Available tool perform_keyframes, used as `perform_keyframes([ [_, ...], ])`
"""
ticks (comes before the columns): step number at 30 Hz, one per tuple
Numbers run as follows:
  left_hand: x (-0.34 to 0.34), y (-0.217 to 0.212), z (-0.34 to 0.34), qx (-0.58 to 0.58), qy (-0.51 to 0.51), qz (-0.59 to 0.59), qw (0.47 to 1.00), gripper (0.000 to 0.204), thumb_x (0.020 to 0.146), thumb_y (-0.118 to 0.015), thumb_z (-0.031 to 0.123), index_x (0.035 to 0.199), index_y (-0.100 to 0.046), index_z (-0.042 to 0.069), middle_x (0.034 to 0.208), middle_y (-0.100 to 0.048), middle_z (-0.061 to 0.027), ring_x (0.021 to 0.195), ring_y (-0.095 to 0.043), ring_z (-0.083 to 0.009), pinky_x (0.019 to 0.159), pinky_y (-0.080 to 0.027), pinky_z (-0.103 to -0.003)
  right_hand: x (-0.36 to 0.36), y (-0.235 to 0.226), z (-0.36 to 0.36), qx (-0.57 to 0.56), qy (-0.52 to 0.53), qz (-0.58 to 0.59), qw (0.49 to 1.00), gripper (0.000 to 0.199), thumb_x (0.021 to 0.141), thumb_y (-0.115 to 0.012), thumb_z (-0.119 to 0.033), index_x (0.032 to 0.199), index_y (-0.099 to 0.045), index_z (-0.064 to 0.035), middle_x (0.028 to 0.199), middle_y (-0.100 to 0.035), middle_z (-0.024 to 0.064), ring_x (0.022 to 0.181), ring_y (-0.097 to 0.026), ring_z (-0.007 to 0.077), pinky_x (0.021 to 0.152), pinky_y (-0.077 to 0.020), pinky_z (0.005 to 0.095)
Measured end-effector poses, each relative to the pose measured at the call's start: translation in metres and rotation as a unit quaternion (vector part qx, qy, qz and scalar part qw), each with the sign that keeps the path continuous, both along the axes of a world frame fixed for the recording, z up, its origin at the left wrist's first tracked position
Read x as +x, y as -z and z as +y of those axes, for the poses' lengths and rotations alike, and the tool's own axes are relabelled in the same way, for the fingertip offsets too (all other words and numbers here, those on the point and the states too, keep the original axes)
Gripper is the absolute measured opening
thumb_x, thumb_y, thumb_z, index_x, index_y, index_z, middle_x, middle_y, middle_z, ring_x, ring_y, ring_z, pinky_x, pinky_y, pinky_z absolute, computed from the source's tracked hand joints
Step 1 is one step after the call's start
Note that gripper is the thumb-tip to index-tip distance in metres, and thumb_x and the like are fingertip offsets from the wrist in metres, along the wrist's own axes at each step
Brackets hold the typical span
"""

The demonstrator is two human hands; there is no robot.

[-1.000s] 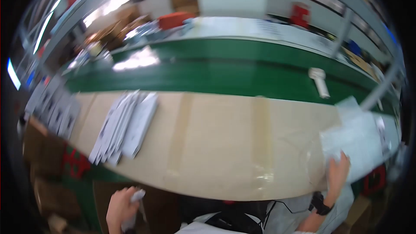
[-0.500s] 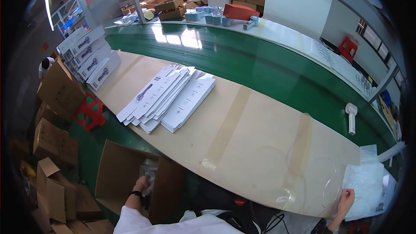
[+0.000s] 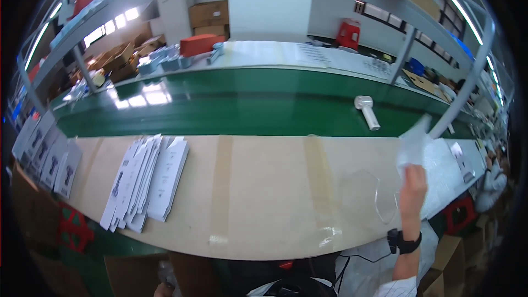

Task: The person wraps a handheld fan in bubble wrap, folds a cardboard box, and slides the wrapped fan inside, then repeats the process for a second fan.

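My right hand (image 3: 413, 187) is raised over the right end of the table, closed on a translucent bubble-wrap bag (image 3: 413, 142) that stands up from its fingers, blurred by motion. Beside it lies a stack of bubble-wrap bags (image 3: 444, 179). My left hand (image 3: 163, 290) shows only in part at the lower edge, inside an open carton (image 3: 135, 272). Its fingers appear closed on a clear plastic bag (image 3: 166, 272); what the bag contains is too unclear to tell.
Flat white printed boxes (image 3: 146, 179) lie at the table's left, with more boxes (image 3: 49, 154) stacked beyond. Across the table (image 3: 269, 198) runs a green conveyor belt (image 3: 264, 102) bearing a white handheld device (image 3: 367, 112). A metal post (image 3: 467, 82) rises at right.
The view has swung to the right. My right hand has lifted a bubble-wrap bag off the stack. My left hand remains in the carton, now mostly cut off by the lower edge.
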State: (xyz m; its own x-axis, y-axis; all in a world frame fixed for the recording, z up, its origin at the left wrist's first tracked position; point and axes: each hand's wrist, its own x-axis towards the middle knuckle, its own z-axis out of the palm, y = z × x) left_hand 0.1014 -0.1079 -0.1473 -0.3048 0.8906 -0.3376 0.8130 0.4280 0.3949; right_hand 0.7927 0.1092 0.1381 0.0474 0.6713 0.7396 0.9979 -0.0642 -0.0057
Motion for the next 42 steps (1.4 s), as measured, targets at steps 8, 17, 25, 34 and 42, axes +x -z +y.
perform_keyframes([
  [8,0.095,-0.210,0.117,-0.024,0.401,-0.008,0.916,0.026,0.088,-0.058,0.015,0.109,-0.060,0.000,0.101,-0.063,-0.0194,0.086,-0.059,-0.0414,0.081,-0.047,-0.048,-0.114,0.004,0.050,-0.151,-0.340,-0.125,0.920,0.023,0.071,-0.058,-0.007,0.093,-0.060,-0.0011,0.093,-0.060,0.0097,0.091,-0.058,0.0265,0.076,-0.0479,0.0357],
  [17,0.250,-0.283,0.237,0.240,0.485,-0.122,0.832,0.024,0.089,-0.063,0.017,0.107,-0.060,0.002,0.102,-0.064,-0.0158,0.098,-0.060,-0.0389,0.085,-0.048,-0.043,-0.168,0.072,0.070,-0.260,-0.423,-0.118,0.860,0.015,0.077,-0.064,-0.011,0.089,-0.057,-0.0055,0.092,-0.057,0.0070,0.091,-0.058,0.0242,0.073,-0.0493,0.0352],
  [25,0.274,-0.216,0.283,0.304,0.480,0.058,0.821,0.035,0.092,-0.059,0.026,0.116,-0.056,0.001,0.118,-0.055,-0.0207,0.112,-0.053,-0.0375,0.097,-0.043,-0.042,-0.154,0.100,0.100,-0.316,-0.440,0.383,0.748,0.014,0.085,-0.067,-0.015,0.091,-0.070,-0.0034,0.085,-0.066,0.0092,0.077,-0.063,0.0190,0.070,-0.0512,0.0310],
  [34,0.283,-0.198,0.319,0.368,0.458,-0.029,0.809,0.022,0.081,-0.063,0.017,0.096,-0.058,0.002,0.101,-0.057,-0.0211,0.099,-0.052,-0.0400,0.090,-0.041,-0.048,-0.145,0.123,0.127,-0.272,-0.472,0.463,0.699,0.015,0.079,-0.061,-0.014,0.081,-0.068,-0.0004,0.066,-0.063,0.0026,0.063,-0.054,0.0088,0.055,-0.0450,0.0305],
  [42,0.264,-0.177,0.323,0.376,0.558,-0.048,0.739,0.024,0.088,-0.058,0.020,0.108,-0.063,0.007,0.108,-0.061,-0.0212,0.102,-0.053,-0.0434,0.088,-0.044,-0.051,-0.156,0.103,0.126,-0.212,-0.439,0.512,0.707,0.009,0.078,-0.064,-0.009,0.077,-0.064,0.0003,0.063,-0.059,0.0005,0.061,-0.055,0.0089,0.057,-0.0441,0.0255],
])
